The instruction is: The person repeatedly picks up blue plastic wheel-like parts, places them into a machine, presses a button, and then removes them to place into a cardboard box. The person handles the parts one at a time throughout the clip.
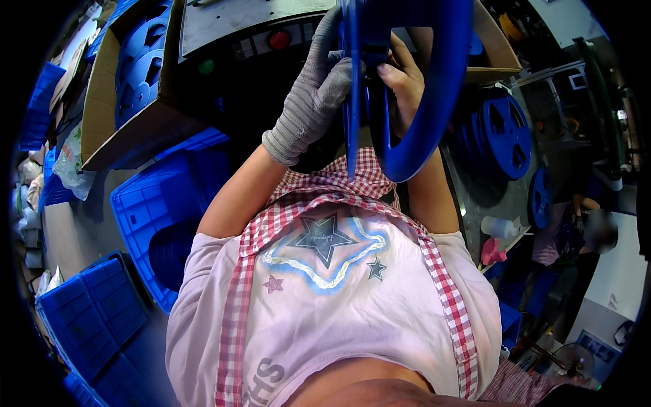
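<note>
Upright in front of my chest is a blue plastic reel (444, 102), seen nearly edge-on, with its two flanges facing left and right. My left hand (312, 108), in a grey knitted glove, presses against the left flange, its fingers closed at the rim and near the hub. On the other side my bare right hand (405, 85) reaches through an opening of the right flange. Its thumb and fingers are bent around the inner part of the reel. Some fingertips of both hands are hidden by the flanges.
Beyond the reel stands a machine panel with a red button (279, 40) and a green button (206, 66). An open cardboard box (129, 149) at left holds blue reels (139, 85). More reels (508, 136) stand at right. Blue crates (95, 298) lie lower left; another person (553, 234) is at far right.
</note>
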Demonstrator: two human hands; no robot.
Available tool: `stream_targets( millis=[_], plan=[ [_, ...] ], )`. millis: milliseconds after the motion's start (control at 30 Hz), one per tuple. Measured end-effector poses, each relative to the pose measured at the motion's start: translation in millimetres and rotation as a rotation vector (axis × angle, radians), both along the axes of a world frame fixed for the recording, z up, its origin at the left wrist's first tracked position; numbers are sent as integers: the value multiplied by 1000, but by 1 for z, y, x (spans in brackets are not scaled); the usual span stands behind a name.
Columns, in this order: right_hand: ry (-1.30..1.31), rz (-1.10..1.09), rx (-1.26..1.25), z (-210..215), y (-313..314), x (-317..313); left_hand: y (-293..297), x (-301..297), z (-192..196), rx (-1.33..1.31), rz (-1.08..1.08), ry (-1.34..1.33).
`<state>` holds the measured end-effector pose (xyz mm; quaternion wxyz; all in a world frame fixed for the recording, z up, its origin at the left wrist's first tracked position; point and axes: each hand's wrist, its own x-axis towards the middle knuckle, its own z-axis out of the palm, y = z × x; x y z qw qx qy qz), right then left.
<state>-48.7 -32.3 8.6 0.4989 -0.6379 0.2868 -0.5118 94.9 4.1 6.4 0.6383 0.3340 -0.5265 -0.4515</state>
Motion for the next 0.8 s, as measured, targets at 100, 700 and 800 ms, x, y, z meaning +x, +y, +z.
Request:
stream_targets(
  millis=[100, 700, 800],
  plan=[
    [-19, 28, 21, 2, -1, -2, 0, 1, 0, -3, -5, -1],
    [-17, 81, 60, -13, -7, 2, 1, 6, 3, -32, 12, -65],
    [77, 85, 70, 3, -5, -3, 4, 10, 6, -53, 22, -117]
  ],
)
